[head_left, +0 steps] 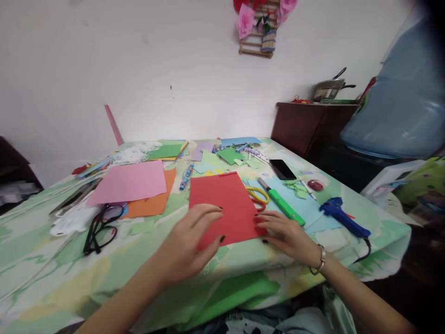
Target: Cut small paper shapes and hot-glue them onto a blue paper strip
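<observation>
A sheet of red paper (222, 199) lies flat on the table in front of me. Over its lower left part is my left hand (189, 241), thumb and fingers apart and nothing held. My right hand (285, 234) rests at the sheet's lower right edge, its fingers stretched out over the paper. Just beyond that hand lie scissors with yellow and red handles (260, 195), partly covered by the red sheet. Beside them is a green-handled utility knife (285, 206). A thin red strip (228, 174) sits at the sheet's far edge.
Pink paper (132, 181) overlaps orange paper (156, 199) at left, near black glasses (100, 229). To the right are a phone (282, 169), light blue paper (320, 218) and a blue glue gun (344, 218) with its cord. Green scraps and a patterned pen (187, 177) lie farther back.
</observation>
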A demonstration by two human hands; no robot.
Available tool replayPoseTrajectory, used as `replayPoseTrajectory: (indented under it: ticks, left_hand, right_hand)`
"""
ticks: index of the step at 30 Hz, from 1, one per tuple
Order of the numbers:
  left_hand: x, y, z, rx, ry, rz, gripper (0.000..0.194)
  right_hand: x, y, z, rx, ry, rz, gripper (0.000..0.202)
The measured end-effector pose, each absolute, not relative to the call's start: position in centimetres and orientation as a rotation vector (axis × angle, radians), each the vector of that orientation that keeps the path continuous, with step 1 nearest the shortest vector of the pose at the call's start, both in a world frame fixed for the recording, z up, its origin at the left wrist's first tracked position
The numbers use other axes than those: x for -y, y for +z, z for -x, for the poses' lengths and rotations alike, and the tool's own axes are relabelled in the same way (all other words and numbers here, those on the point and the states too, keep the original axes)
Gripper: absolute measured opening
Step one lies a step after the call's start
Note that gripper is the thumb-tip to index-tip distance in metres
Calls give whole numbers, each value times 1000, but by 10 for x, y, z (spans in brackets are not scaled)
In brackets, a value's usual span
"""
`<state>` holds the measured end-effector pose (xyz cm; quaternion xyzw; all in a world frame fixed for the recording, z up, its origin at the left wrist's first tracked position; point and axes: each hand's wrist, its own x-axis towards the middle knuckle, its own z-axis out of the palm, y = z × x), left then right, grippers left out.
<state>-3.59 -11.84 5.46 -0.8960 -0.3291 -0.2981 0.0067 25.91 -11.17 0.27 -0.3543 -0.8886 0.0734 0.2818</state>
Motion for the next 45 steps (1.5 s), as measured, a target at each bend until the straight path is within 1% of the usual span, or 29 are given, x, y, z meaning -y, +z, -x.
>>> replayPoseTrajectory:
  ticks: [3, 6, 8, 11, 15, 18, 20, 23, 26, 36, 41, 45]
  left_hand:
    - [98, 36, 14, 915, -650, 3009, 33]
    - [85, 20, 3, 930, -508, 3063, 34]
    - [83, 15, 3, 948, -464, 3038, 32]
    - [86, 14, 8, 929, -478, 3007, 25]
    - [89, 15, 17, 944, -517, 3027, 28]
    - [87, 18, 28, 1107, -509, 3072, 31]
    - [85, 22, 36, 1296, -517, 3104, 28]
    - [79, 24, 46, 1549, -513, 3112, 24]
    - [74, 21, 53, 1686, -543, 3069, 26]
    - [70, 15, 56, 1945, -530, 2895, 29]
    - [68, 16, 65, 1973, -533, 2964, 26]
    - [68, 13, 72, 2085, -605, 2875, 25]
  right_hand:
    - [112, -3, -251, 2324, 191, 898, 29]
    - [110, -11, -241, 2246, 136, 859, 31]
    - [109, -15, -236, 2182, 110, 863, 26]
    - [109, -14, -234, 2109, 175, 939, 18]
    - [111, -8, -237, 2054, 375, 1091, 15]
    - [110, -7, -240, 2001, 461, 1192, 14]
    - [107, -8, -240, 1972, 492, 1247, 14]
    - [103, -8, -236, 1950, 489, 1339, 14]
    - [101, -8, -233, 1942, 440, 1430, 13]
    - [102, -10, -231, 1892, 444, 1479, 17]
    - [105, -7, -228, 1912, 406, 1523, 16]
    - [105, -8, -228, 1923, 387, 1511, 16]
